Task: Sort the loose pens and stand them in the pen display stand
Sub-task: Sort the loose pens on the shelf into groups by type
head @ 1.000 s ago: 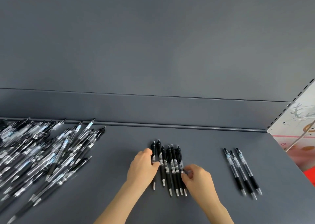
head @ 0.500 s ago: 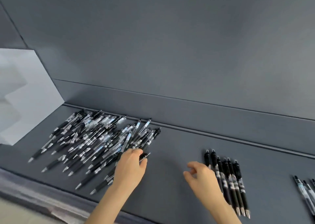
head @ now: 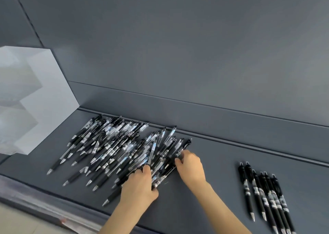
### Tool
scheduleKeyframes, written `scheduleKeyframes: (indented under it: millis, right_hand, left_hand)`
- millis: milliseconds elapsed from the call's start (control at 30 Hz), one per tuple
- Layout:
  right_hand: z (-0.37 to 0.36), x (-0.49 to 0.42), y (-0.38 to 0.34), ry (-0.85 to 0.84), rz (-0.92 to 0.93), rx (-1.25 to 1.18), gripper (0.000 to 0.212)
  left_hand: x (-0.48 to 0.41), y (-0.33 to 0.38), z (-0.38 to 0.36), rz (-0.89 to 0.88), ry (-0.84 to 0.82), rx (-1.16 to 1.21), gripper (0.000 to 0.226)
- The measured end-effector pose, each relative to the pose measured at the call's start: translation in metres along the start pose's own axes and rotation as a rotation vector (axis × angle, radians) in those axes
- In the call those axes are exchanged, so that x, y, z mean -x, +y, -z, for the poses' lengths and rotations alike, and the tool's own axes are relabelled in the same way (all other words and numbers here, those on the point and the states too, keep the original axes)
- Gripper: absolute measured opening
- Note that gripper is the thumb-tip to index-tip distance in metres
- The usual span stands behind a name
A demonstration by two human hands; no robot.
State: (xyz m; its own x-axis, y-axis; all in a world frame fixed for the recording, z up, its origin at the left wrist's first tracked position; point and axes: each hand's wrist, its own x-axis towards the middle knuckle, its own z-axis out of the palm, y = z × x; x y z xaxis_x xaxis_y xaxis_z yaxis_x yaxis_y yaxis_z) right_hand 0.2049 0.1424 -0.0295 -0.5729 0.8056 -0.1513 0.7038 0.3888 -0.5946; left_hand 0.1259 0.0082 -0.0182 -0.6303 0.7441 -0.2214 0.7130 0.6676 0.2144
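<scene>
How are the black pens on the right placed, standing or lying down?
Lying down: the black pens lie side by side on the grey shelf, none upright.

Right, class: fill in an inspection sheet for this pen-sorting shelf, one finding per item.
Surface: dark grey shelf, flat.
Job's things: loose pen pile centre-left; row of black pens laid side by side, right; white stepped stand far left.
Clutter: nothing seen.
Grippers: left hand and right hand on the pile's near-right edge; grip blurred.
Cables: nothing seen.
Surroundings: grey back panel.
</scene>
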Motion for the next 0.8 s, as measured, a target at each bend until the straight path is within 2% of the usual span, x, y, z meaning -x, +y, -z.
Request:
scheduleKeyframes:
  millis: [100,167,300,367,433,567,667,800]
  right_hand:
    - [-0.008,-0.011,-0.020,-0.002,-0.041,0.064,0.027]
    - [-0.012,-0.015,-0.026,-0.014,-0.077,0.088,0.027]
    - [-0.013,-0.022,-0.024,-0.043,-0.089,0.084,0.010]
    - [-0.008,-0.023,-0.019,-0.042,-0.114,0.060,0.012]
    - [-0.002,-0.023,-0.012,-0.034,-0.138,0.044,0.018]
    - [0.002,-0.014,0.002,-0.009,-0.070,0.042,0.009]
    - [0.005,0.003,0.009,0.011,-0.095,-0.252,0.011]
    - [0.018,0.031,0.011,-0.049,-0.141,-0.706,0.022]
  left_hand:
    - [-0.003,0.002,0.000,-0.052,0.003,-0.069,0.026]
    - [-0.006,-0.004,0.002,-0.089,-0.022,-0.022,0.022]
    - [-0.014,-0.024,0.012,-0.059,-0.159,0.222,0.005]
    - [-0.017,-0.036,0.020,-0.030,-0.200,0.300,0.022]
    - [-0.019,-0.046,0.029,0.013,-0.219,0.411,0.026]
    - [-0.019,-0.043,0.040,0.084,-0.218,0.860,0.010]
    - [-0.020,-0.026,0.037,0.156,-0.227,1.170,0.001]
    - [-0.020,-0.003,0.030,0.197,-0.265,1.431,0.006]
